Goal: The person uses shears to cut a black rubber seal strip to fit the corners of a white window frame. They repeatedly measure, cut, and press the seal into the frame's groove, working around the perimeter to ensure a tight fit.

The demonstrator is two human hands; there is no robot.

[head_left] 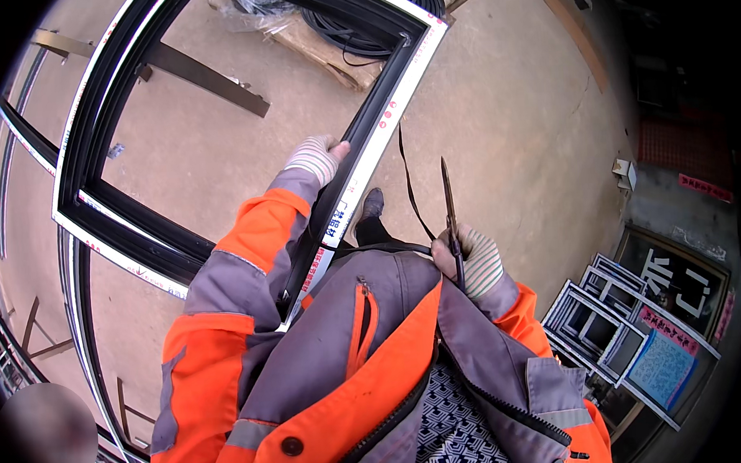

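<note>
A black window frame (385, 86) with white printed film on its outer faces leans in front of me on the left. My left hand (315, 159), in a striped glove with bare fingertips, is closed on the frame's near side bar, thumb pressed to the black inner edge. Beside my lap, my right hand (475, 261), gloved alike, is closed round dark scissors (448, 195), tips pointing away from me. A thin black rubber strip (410, 179) hangs by the scissors and runs across my lap toward the frame. Its ends are hard to make out.
Coils of black strip (351, 27) lie on brown wrapping at the far side. A flat dark bar (212, 85) shows through the frame. More long black frames (81, 305) stand at the left. Small white-edged frame samples (597, 320) lean at the right, beside a dark sign board (683, 274).
</note>
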